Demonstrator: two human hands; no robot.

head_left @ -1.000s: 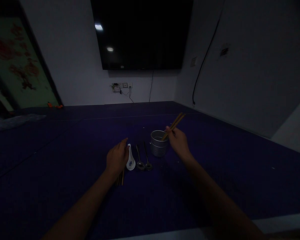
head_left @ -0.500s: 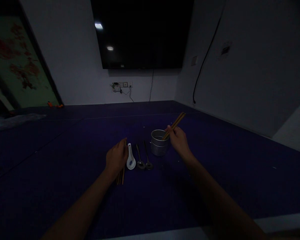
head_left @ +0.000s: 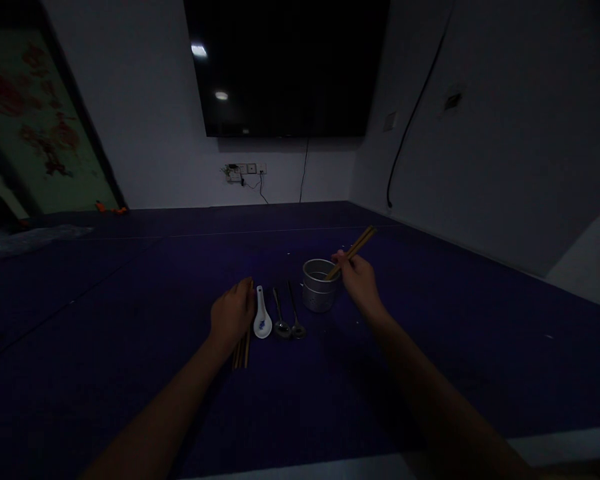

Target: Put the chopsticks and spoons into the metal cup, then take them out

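Observation:
My right hand (head_left: 359, 277) is closed around a bunch of wooden chopsticks (head_left: 363, 241), which tilt with their lower ends inside the rim of a grey metal utensil holder (head_left: 319, 297). Holes dot the holder's lower wall, and it stands upright. Over more chopsticks (head_left: 241, 353) lying on the purple surface, my left hand (head_left: 231, 311) is closed, its fingers hiding their upper part. Just right of that hand lies a white ceramic spoon (head_left: 263, 325) with a blue mark. Two metal spoons, one nearer the white spoon (head_left: 282, 328) and one nearer the holder (head_left: 299, 330), lie alongside.
The purple surface (head_left: 145, 293) stretches back to the wall. A large dark television (head_left: 290, 73) hangs there, above wall sockets (head_left: 245, 169) with cables. Clear plastic sheeting (head_left: 35, 240) and orange items (head_left: 111, 209) lie at the far left.
The chopsticks in my right hand have tilted slightly further right, with the hand shifting a little. My left hand has barely moved. The spoons and holder stay in place.

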